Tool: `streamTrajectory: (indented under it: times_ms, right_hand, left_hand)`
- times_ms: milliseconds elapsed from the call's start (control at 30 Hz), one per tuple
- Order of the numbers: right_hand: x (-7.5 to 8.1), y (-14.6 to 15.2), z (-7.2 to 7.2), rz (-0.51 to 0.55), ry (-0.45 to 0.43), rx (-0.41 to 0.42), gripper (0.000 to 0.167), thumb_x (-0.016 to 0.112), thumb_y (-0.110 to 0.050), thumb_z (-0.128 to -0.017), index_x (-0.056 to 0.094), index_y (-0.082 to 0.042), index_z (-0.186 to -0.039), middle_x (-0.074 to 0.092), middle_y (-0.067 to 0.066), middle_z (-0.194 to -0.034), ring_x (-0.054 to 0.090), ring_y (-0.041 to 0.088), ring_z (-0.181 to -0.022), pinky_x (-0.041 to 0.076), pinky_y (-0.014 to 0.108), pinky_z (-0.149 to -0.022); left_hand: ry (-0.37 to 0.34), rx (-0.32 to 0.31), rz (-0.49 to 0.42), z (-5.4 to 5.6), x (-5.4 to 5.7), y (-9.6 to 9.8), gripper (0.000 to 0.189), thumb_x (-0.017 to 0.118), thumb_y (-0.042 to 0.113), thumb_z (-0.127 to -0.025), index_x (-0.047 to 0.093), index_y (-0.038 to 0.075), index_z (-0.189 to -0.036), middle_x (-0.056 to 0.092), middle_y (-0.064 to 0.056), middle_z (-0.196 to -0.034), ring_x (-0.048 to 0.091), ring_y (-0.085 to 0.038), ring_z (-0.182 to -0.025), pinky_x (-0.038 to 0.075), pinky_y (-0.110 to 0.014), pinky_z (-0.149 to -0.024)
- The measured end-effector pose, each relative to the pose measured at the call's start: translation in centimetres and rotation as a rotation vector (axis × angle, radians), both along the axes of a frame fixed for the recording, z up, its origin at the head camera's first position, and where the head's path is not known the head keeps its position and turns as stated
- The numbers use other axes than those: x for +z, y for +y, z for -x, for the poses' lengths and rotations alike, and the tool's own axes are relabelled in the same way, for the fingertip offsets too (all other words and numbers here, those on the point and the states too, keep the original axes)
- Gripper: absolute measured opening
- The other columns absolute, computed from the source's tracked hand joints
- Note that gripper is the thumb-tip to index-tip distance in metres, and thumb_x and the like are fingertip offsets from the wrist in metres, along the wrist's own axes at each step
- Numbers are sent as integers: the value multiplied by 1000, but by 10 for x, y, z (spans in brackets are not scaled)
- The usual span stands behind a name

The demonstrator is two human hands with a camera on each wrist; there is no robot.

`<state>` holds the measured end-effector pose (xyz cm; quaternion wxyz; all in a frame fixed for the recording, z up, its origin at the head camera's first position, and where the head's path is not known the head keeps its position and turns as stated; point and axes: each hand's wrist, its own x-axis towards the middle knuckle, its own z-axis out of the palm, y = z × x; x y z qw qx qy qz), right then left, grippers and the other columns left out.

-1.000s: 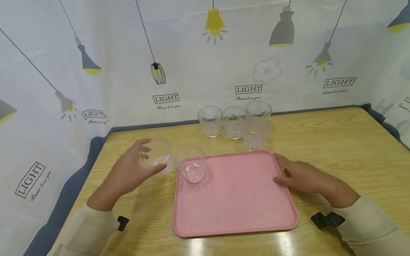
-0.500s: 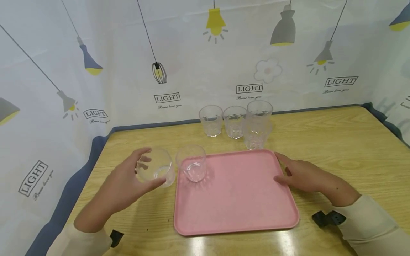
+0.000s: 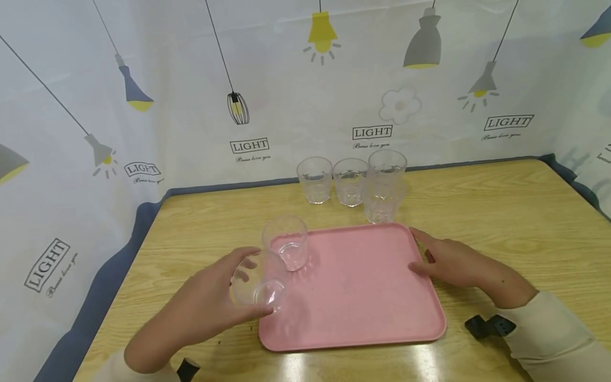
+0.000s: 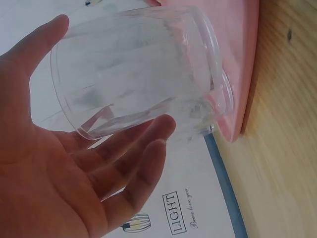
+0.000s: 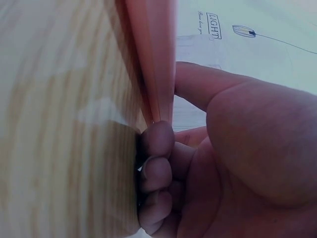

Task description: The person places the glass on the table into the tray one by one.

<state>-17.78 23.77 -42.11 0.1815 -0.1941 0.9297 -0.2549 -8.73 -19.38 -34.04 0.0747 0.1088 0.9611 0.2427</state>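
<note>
My left hand [image 3: 202,300] grips a clear tumbler [image 3: 260,278] over the left edge of the pink tray [image 3: 363,292]. In the left wrist view that tumbler [image 4: 129,64] sits between thumb and fingers, its base toward the tray. Another clear tumbler [image 3: 288,249] stands upright on the tray's back left corner, just behind the held one. At the tray's right side, my right hand [image 3: 455,268] holds the rim. The right wrist view has the thumb over the tray's edge [image 5: 161,59] and curled fingers [image 5: 158,171] at its side, close to the tabletop.
Behind the tray stand several clear tumblers [image 3: 315,180], partly overlapping at the right, where one looks stacked in or behind another [image 3: 385,164]. The wooden table [image 3: 501,212] is bordered by a white curtain [image 3: 286,79] printed with lamps.
The left hand first drew the tumbler nearer the table's front, then carried it right, from beside the tray to over its left edge. The right hand keeps its place on the rim.
</note>
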Motion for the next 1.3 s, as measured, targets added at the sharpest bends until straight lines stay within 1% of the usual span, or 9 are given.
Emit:
streamTrajectory:
  times_ms: [167, 233, 333, 500, 600, 833, 1167, 1300]
  right_hand:
    - [-2, 0, 1, -2, 4, 1, 86, 65, -40, -96, 17, -5, -159, 53, -3, -64, 46, 11, -56, 37, 28, -53]
    - [-2, 0, 1, -5, 9, 2, 86, 65, -40, -96, 18, -5, -159, 52, -3, -64, 46, 11, -56, 37, 28, -52]
    - [-2, 0, 1, -5, 11, 0, 86, 65, -40, -96, 18, -5, -158, 52, -3, -64, 46, 11, -56, 37, 28, -52]
    - [-3, 0, 1, -11, 7, -4, 86, 65, -39, -96, 18, -4, -158, 53, -3, -64, 46, 11, -57, 38, 28, -54]
    - [-3, 0, 1, -18, 9, -4, 87, 65, -40, -96, 18, -5, -159, 53, -3, -64, 46, 11, -57, 38, 28, -54]
    - [-2, 0, 2, -18, 12, -3, 86, 65, -40, -96, 19, -6, -159, 52, -4, -63, 45, 11, -55, 36, 28, -51]
    - [-2, 0, 1, -13, 18, -2, 86, 66, -39, -95, 19, -4, -158, 51, -4, -63, 45, 11, -55, 37, 28, -52]
    - [-1, 0, 1, -17, 18, -4, 86, 66, -39, -95, 19, -4, -158, 51, -3, -64, 45, 11, -56, 37, 28, -53]
  left_hand:
    - [-63, -36, -117, 2, -9, 6, 89, 84, 61, -68, 44, 35, -143, 63, 9, -128, 62, -12, -110, 54, -35, -84]
    - [-63, -58, -154, 2, -13, 8, 89, 86, 59, -68, 44, 34, -143, 61, 7, -130, 62, -14, -110, 55, -34, -85]
    - [-47, -92, -177, 4, -18, 11, 90, 85, 60, -68, 44, 31, -143, 58, 5, -133, 62, -14, -110, 55, -33, -86]
    - [-25, -129, -169, 5, -22, 15, 93, 86, 57, -69, 44, 23, -145, 57, 0, -134, 63, -16, -109, 56, -30, -82]
    - [-30, -125, -155, 5, -23, 17, 95, 87, 56, -68, 44, 23, -146, 55, 2, -137, 63, -14, -108, 56, -29, -82]
    - [-5, -154, -119, 7, -26, 19, 94, 83, 60, -71, 43, 19, -146, 54, 0, -140, 63, -15, -107, 56, -30, -82]
    - [17, -157, -80, 7, -25, 20, 95, 81, 62, -72, 43, 22, -148, 59, 0, -137, 63, -11, -105, 56, -32, -82]
    - [25, -154, -85, 5, -25, 19, 95, 81, 64, -72, 41, 24, -149, 59, 1, -137, 64, -12, -105, 57, -34, -84]
